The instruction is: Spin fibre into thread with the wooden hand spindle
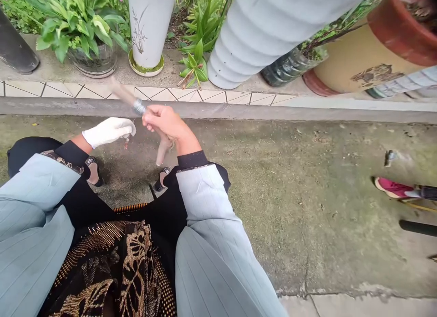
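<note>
My right hand (167, 121), bare, is closed around a wooden stick with a silvery metal wrapping (139, 107). Its upper end is smeared by motion and points toward the planted ledge; a pale, knobby lower end shows below my fist. My left hand (111, 131) wears a white glove, with its fingers curled downward just left of the stick. A small reddish-brown bit (126, 143) shows under those fingertips, too small to name. Whether the glove grips it is hard to see. Both hands are above the concrete floor, in front of my knees.
A tiled ledge (164, 95) runs across ahead, bearing a leafy plant in a clear pot (94, 62), a white pot (146, 30), a ribbed white pot (246, 39) and a tan pot with red rims (362, 57). At right, another person's red shoe (392, 188) rests on the concrete floor (273, 180).
</note>
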### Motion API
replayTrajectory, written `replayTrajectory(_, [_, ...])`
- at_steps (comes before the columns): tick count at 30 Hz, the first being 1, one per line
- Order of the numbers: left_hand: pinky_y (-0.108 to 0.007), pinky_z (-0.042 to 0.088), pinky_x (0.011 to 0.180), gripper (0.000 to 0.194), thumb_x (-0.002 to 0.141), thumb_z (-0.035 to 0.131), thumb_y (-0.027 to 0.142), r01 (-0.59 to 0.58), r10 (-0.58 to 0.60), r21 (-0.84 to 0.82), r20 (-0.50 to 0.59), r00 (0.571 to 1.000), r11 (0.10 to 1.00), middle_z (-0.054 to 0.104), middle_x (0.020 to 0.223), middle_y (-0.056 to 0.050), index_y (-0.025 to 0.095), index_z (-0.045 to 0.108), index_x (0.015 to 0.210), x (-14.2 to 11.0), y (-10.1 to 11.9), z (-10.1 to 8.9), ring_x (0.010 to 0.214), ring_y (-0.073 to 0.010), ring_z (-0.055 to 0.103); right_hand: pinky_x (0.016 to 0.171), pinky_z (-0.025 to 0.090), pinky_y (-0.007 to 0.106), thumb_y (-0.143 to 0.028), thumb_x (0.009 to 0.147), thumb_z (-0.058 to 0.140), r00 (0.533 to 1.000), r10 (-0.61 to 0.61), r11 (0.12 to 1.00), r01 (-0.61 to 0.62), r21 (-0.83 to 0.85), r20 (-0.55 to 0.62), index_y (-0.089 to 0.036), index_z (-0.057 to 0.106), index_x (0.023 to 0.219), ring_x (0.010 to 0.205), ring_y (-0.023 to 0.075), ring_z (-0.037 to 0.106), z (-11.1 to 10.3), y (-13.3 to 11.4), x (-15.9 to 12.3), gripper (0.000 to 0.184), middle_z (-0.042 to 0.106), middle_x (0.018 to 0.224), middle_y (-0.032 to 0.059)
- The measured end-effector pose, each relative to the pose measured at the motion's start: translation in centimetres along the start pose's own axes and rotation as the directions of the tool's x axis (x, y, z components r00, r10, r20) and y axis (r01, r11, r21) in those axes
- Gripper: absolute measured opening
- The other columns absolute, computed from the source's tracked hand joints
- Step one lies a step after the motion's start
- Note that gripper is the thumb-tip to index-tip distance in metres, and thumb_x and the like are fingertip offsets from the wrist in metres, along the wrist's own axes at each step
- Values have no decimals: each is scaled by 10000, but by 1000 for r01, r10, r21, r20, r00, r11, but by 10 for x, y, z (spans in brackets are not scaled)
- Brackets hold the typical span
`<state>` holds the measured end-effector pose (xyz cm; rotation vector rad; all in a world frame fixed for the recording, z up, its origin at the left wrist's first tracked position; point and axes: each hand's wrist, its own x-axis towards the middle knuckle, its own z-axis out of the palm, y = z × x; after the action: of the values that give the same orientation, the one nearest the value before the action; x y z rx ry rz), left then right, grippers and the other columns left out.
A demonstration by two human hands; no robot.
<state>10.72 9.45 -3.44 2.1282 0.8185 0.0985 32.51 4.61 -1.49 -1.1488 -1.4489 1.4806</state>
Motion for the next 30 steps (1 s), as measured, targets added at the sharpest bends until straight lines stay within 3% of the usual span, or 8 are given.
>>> replayTrajectory(4, [-206, 436, 683, 401, 912, 407, 422, -81, 62, 118, 159, 985, 990, 677, 813, -22, 144, 686, 984, 1, 8, 4, 694, -116, 584, 587, 447, 194, -398, 860, 593, 932, 33, 996, -61, -68, -362, -156, 540, 815, 612, 74, 518, -17, 19, 11, 252, 549, 704, -11])
replayTrajectory(9, [-214, 431, 766, 414, 909, 398, 419, -170, 142, 214, 140, 980, 962, 693, 859, -21, 144, 707, 921, -2, 9, -3, 755, -128, 595, 768, 454, 317, -316, 827, 627, 907, 100, 763, -334, -553, -409, -130, 617, 838, 823, 183, 577, -23, 31, 11, 187, 588, 774, 48])
replayTrajectory(13, [-240, 426, 750, 402, 890, 422, 411, -100, 106, 291, -4, 994, 951, 686, 828, -33, 128, 708, 893, -6, 7, -15, 727, -141, 579, 736, 418, 307, -258, 774, 669, 953, 260, 531, -274, -802, -153, -127, 668, 843, 806, 190, 572, -7, 19, 3, 148, 617, 789, 65])
replayTrajectory(16, [-262, 426, 746, 360, 882, 440, 375, -55, 85, 298, -89, 992, 953, 685, 838, -47, 129, 703, 900, -9, 6, -23, 729, -151, 573, 616, 394, 262, -224, 775, 637, 866, 391, 696, -58, -715, 311, -120, 680, 863, 653, 128, 543, 1, 4, -3, 143, 597, 700, 24])
replayTrajectory(18, [-259, 432, 708, 357, 880, 443, 382, -39, 68, 222, -125, 990, 974, 670, 802, -49, 126, 690, 890, -8, 4, -24, 696, -146, 559, 575, 395, 233, -218, 792, 613, 827, 251, 885, 15, -465, 503, -120, 659, 908, 594, 92, 516, 1, -5, -6, 159, 583, 685, -6])
replayTrajectory(22, [-230, 423, 624, 398, 917, 418, 413, -7, 8, 9, -39, 999, 1000, 633, 730, -44, 97, 660, 923, -6, 6, -18, 620, -115, 512, 571, 411, 185, -258, 833, 610, 991, -92, 991, 101, -93, 96, -136, 563, 880, 576, 52, 480, -8, -14, -1, 139, 551, 712, -31])
replayTrajectory(26, [-200, 414, 659, 419, 941, 433, 428, -31, 24, 48, 136, 990, 998, 668, 841, -47, 91, 672, 1011, -9, 20, -17, 664, -92, 506, 568, 402, 174, -346, 895, 545, 958, -25, 982, -30, -186, -286, -154, 535, 831, 584, 58, 490, -20, -4, 10, 203, 530, 697, -22])
replayTrajectory(30, [-192, 398, 675, 413, 917, 459, 420, -85, 73, 158, 84, 994, 984, 664, 807, -30, 92, 706, 963, -11, 30, -23, 667, -91, 504, 604, 408, 217, -278, 827, 626, 954, 74, 836, -219, -504, -291, -143, 577, 757, 658, 108, 535, -20, 10, 11, 160, 543, 656, 1])
